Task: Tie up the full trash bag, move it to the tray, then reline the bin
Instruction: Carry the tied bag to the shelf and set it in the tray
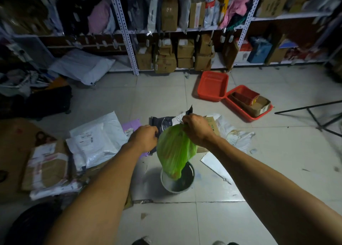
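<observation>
A full green trash bag [174,150] hangs over a small round white bin [177,180], its bottom still inside the rim. My right hand [197,129] grips the gathered top of the bag. My left hand [145,138] is closed at the bag's upper left edge; what it holds is hidden behind the fingers. Two red trays lie on the floor beyond: an empty one [212,85] and one with cardboard boxes [248,104].
Parcels and white mailer bags [96,141] litter the floor to the left and behind the bin. Metal shelving [127,32] full of boxes lines the far wall. A black stand's legs [314,113] reach in from the right.
</observation>
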The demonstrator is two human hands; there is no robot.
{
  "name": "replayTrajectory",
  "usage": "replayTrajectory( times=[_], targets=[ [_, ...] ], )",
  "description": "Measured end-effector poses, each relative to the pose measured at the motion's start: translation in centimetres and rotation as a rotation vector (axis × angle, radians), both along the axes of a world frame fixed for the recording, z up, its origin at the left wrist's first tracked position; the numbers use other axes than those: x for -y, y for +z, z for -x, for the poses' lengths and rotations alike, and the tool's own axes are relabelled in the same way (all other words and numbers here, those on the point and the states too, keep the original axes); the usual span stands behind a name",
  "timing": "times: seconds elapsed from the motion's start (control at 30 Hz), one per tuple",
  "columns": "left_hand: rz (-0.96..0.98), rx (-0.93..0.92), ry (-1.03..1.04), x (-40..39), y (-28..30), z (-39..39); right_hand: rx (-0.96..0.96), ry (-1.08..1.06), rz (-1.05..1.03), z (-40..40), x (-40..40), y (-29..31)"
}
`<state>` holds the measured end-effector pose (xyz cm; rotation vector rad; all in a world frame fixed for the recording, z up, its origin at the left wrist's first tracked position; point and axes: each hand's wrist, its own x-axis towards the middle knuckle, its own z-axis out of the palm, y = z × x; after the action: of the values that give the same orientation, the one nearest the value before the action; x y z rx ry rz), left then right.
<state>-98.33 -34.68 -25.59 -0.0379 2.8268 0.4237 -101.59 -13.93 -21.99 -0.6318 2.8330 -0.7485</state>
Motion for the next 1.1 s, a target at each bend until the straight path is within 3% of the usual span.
replayTrajectory(
  times=[0.2,0.4,0.67,0.93,1.1],
  targets=[
    [0.037,-0.074,-0.145,-3.9,13.6,0.1,-0.098,-0.1,-0.073,-1.8,-3.1,12.6],
    [0.025,-0.077,-0.28,-7.5,22.6,1.8,-0.216,-0.192,-0.17,-3.8,-7.7,20.3],
    [0.001,-0.089,-0.578,-16.6,25.5,1.6,-0.175,-0.511,-0.205,-12.3,-17.1,22.8],
    [0.02,-0.099,-1.011,-33.6,27.4,-3.4,-0.095,-0.9,-0.283,-23.2,-29.6,23.9],
    [0.017,-0.137,-1.173,-44.9,27.8,-8.4,-0.079,-1.062,-0.295,-29.5,-37.7,24.3]
  ],
)
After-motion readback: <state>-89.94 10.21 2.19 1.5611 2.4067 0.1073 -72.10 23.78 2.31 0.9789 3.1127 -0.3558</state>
